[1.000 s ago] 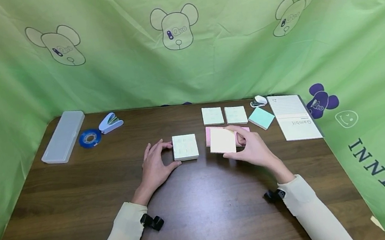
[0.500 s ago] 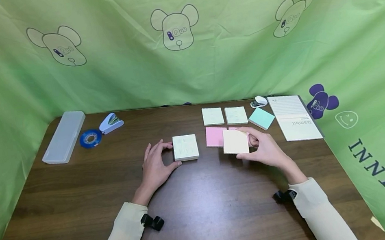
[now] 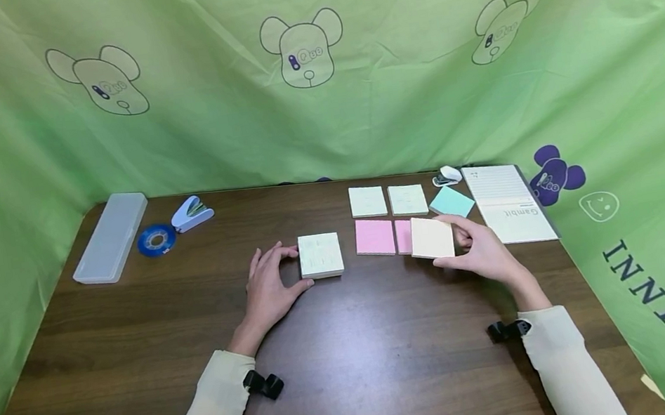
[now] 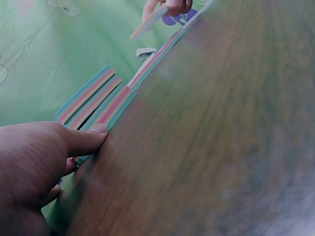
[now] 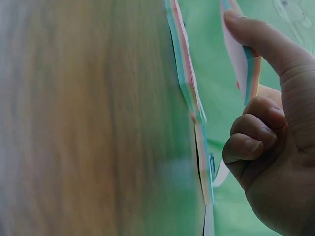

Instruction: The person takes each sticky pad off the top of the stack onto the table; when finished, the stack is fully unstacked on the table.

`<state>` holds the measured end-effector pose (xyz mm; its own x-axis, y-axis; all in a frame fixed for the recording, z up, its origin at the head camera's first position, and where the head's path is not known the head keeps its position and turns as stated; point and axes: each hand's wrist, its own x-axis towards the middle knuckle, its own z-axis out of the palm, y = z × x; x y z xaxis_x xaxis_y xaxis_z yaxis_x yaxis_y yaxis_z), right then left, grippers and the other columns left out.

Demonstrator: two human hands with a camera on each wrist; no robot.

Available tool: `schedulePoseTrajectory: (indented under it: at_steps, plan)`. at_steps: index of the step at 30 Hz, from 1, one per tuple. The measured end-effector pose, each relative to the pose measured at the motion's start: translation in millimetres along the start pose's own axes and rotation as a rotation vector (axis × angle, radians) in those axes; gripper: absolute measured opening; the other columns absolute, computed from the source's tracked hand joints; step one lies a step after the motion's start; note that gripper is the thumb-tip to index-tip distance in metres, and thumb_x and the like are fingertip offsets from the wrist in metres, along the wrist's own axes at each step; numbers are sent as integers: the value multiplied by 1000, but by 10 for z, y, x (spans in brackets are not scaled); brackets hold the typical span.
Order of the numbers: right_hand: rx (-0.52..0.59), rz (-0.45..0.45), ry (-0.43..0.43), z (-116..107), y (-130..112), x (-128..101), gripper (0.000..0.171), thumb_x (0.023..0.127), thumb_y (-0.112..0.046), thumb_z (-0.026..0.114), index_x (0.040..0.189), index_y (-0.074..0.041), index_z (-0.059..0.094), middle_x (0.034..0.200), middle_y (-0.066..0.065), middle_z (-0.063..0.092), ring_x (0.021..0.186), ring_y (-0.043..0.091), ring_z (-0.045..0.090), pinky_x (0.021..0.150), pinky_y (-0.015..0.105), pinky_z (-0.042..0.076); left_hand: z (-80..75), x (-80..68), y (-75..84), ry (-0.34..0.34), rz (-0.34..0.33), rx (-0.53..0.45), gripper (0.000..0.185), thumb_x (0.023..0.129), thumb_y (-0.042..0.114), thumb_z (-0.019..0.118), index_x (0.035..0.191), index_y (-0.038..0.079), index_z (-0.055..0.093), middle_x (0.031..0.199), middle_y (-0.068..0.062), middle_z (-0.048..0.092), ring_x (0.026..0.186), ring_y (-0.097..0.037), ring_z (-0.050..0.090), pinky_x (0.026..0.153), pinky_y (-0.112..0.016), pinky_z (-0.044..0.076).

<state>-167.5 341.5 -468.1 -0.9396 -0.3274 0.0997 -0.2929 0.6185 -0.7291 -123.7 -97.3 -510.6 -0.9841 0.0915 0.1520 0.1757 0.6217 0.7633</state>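
Note:
My left hand (image 3: 269,284) rests at the left side of a stack of sticky note pads (image 3: 320,255), its thumb at the near edge and forefinger at the far one. The striped coloured edges of that stack (image 4: 114,109) show in the left wrist view. My right hand (image 3: 484,253) pinches a cream-topped sticky note pad (image 3: 431,237) between thumb and forefinger, raised above the table. Its other fingers curl in the right wrist view. The held pad partly covers a pink pad (image 3: 403,236); another pink pad (image 3: 374,237) lies to the left.
Behind lie two pale pads (image 3: 367,201) and a turquoise pad (image 3: 450,202), turned cornerwise. A white stapler-like item (image 3: 447,176) and a notebook (image 3: 507,204) are at back right. A plastic case (image 3: 110,237), blue tape roll (image 3: 156,240) and blue stapler (image 3: 191,213) lie back left.
My right hand has moved to the right with the cream-topped pad, uncovering the left pink pad and coming in front of the turquoise pad. The left hand and stack have stayed put.

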Motion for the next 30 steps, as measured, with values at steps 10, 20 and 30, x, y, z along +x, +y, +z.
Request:
schedulePoseTrajectory:
  at_steps: [10, 20, 30]
  plan:
    - [-26, 52, -20, -122, 230, -73, 78, 82, -15, 101, 150, -9, 63, 78, -3, 31, 70, 9, 31, 64, 28, 30, -9, -6, 7, 2, 4, -3, 58, 83, 15, 100, 128, 2, 67, 146, -15, 71, 159, -37, 45, 141, -50, 9]
    - [-31, 114, -58, -257, 350, -153, 83, 83, -18, 101, 154, -6, 60, 77, -5, 28, 68, 8, 28, 66, 26, 31, 2, -8, 8, 1, 9, -12, 57, 83, 15, 100, 127, 3, 66, 147, -14, 70, 159, -36, 45, 141, -51, 9]
    - [-65, 151, -60, -350, 444, -191, 80, 83, -17, 100, 152, -8, 60, 77, -3, 30, 68, 8, 28, 64, 28, 29, -6, -6, 7, 6, 13, -9, 58, 83, 14, 100, 127, 2, 66, 146, -15, 71, 159, -37, 46, 141, -51, 9]
